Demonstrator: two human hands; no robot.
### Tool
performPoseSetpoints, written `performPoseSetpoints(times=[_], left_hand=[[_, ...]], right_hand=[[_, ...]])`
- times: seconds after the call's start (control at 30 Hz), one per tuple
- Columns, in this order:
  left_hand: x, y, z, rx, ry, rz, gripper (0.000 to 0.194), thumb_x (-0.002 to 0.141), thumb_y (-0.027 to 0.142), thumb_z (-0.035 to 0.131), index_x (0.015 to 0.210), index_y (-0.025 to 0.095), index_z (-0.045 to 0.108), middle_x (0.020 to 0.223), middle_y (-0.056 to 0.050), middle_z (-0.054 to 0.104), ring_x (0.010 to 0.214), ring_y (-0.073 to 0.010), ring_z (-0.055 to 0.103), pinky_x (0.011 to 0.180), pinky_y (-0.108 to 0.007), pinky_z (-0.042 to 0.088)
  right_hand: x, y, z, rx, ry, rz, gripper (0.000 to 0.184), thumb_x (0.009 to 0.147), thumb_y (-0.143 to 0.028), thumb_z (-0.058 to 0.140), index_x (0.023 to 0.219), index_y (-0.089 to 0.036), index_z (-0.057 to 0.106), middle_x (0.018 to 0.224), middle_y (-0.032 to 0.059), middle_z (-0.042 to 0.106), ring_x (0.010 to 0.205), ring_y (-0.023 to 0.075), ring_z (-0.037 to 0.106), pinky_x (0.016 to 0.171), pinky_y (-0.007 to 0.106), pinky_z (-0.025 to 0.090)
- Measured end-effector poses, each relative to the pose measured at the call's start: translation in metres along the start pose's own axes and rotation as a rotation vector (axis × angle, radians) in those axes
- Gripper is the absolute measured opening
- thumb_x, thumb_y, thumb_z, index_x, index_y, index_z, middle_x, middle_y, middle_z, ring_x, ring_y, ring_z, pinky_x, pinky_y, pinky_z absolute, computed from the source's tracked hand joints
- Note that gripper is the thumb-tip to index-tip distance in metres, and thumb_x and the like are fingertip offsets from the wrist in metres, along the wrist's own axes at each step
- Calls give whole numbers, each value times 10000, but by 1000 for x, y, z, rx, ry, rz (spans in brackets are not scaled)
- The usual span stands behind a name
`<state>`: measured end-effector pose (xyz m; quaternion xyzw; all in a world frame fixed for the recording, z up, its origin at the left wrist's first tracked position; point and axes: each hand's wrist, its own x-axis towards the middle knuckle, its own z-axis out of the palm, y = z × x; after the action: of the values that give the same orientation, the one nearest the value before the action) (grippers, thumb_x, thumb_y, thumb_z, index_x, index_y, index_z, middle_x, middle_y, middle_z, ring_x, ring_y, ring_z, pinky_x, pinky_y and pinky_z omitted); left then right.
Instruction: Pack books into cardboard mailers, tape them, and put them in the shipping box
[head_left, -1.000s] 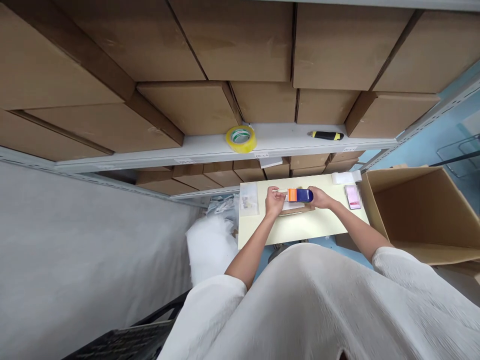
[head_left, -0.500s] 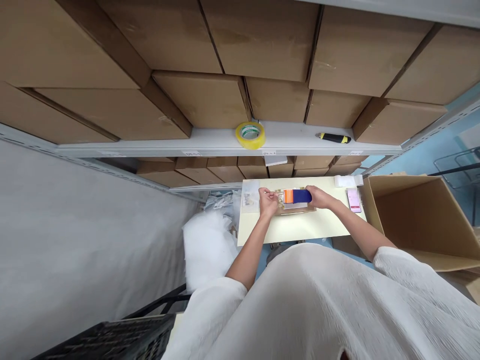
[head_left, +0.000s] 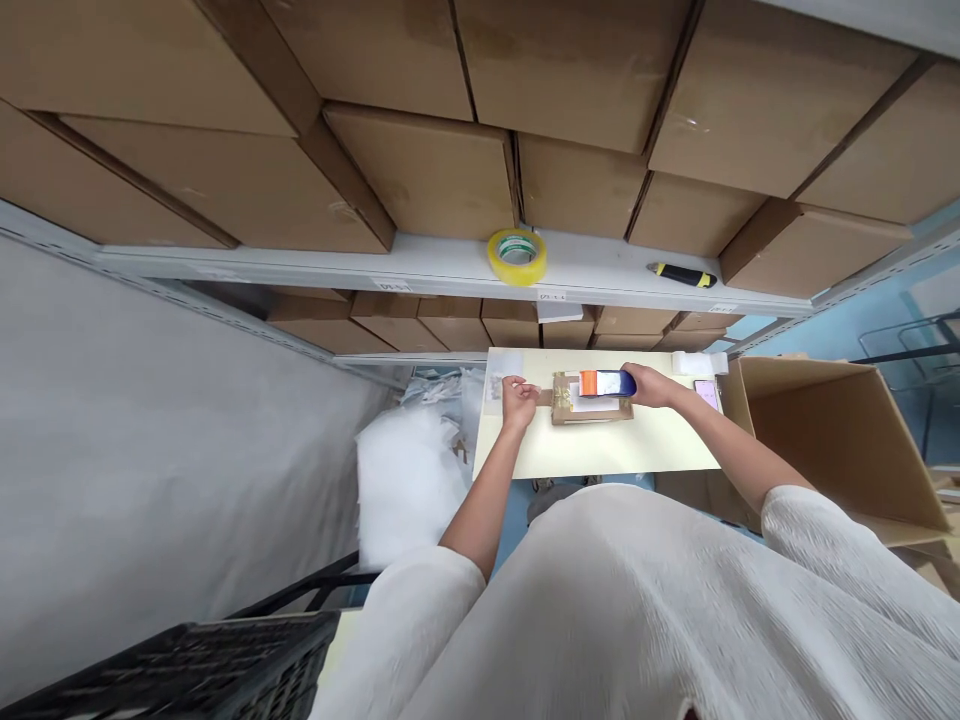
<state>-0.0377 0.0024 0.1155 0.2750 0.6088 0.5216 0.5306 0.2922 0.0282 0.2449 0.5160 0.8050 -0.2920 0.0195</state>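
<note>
My right hand (head_left: 651, 386) grips a blue and orange tape dispenser (head_left: 606, 383) by its blue end, over a small cardboard box (head_left: 592, 412). The box lies on a pale yellow tabletop (head_left: 540, 455), with a white label on top and shiny tape at its left end. Just left of the box is my left hand (head_left: 520, 402), its fingers drawn together near a short brown strip (head_left: 546, 397) that sticks out from the box. Whether that strip is tape or a flap I cannot make out.
On the shelf above sit a yellow tape roll (head_left: 517, 257) and a black-yellow utility knife (head_left: 682, 275), before stacked cartons (head_left: 420, 190). A phone (head_left: 706, 395) and a white object (head_left: 699, 362) lie at the table's right. An open carton (head_left: 840, 440) stands beside it; white packing material (head_left: 401, 485) is left.
My left hand has moved left, away from the box's end, and the brown strip now shows between them. The tape dispenser has turned and stays over the box in my right hand.
</note>
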Motion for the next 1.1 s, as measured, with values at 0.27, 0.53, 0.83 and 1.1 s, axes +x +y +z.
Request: performPoseSetpoints(times=[0.27, 0.53, 0.83, 1.1], left_hand=[[0, -22, -7, -41, 36, -14, 438, 697, 131, 756, 1005, 278, 481, 737, 81, 675, 680, -133, 672, 737, -277, 506], [0, -41, -3, -51, 57, -8, 419, 717, 141, 761, 1022, 269, 504, 742, 77, 678, 741, -151, 716, 836, -308, 549], [-4, -56, 21, -30, 49, -148, 394, 738, 122, 779, 1015, 255, 533, 732, 75, 649, 738, -153, 696, 822, -312, 556], [-6, -64, 28, 94, 115, -84, 372, 761, 162, 798, 1011, 247, 536, 862, 35, 626, 837, -172, 686, 916, -369, 561]], right_hand=[[10, -12, 6, -53, -48, 20, 383, 814, -171, 753, 1172, -196, 618, 1154, 115, 743, 958, 254, 674, 769, 290, 479], [16, -20, 12, -111, -65, 77, 347, 813, -152, 741, 1132, -192, 611, 1112, 113, 732, 898, 244, 647, 756, 297, 471], [18, -21, 15, -120, -65, 101, 337, 790, -141, 718, 1100, -200, 601, 1064, 91, 710, 872, 234, 618, 735, 293, 458], [16, -22, 16, -152, -56, 108, 324, 809, -144, 717, 1107, -197, 603, 1081, 100, 706, 906, 245, 631, 749, 296, 465]])
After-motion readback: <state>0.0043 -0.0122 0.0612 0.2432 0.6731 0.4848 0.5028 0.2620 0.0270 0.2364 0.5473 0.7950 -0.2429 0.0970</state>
